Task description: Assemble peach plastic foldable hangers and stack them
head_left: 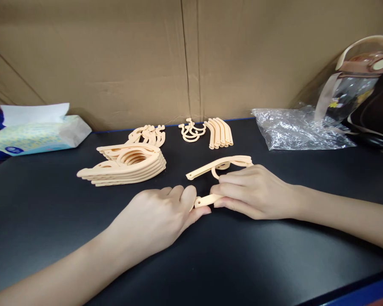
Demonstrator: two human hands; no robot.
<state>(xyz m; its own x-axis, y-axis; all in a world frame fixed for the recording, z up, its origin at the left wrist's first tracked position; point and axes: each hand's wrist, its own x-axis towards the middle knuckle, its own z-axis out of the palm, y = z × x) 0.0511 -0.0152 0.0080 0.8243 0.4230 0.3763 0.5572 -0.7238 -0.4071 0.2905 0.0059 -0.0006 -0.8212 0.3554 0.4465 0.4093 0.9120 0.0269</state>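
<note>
Both hands meet at the middle of the table over cream plastic hanger parts. My right hand (249, 193) is closed around a hanger arm (207, 200), whose holed end points left. The fingers of my left hand (166, 212) are closed at that same end, on a cream hanger part that they mostly hide. Just behind my right hand lies another cream hanger arm (204, 168) with a curved hook piece (215, 172) under it, partly covered by the fingers. A stack of folded hangers (130, 174) sits beyond my left hand.
Along the back of the black table (191, 267) lie curved hanger pieces (150, 135), loose hooks (191, 137) and a row of hanger arms (220, 134). A tissue pack (35, 131) stands left; a clear plastic bag (293, 127) and a bottle (364, 63) are right. Cardboard (130, 63) walls the back.
</note>
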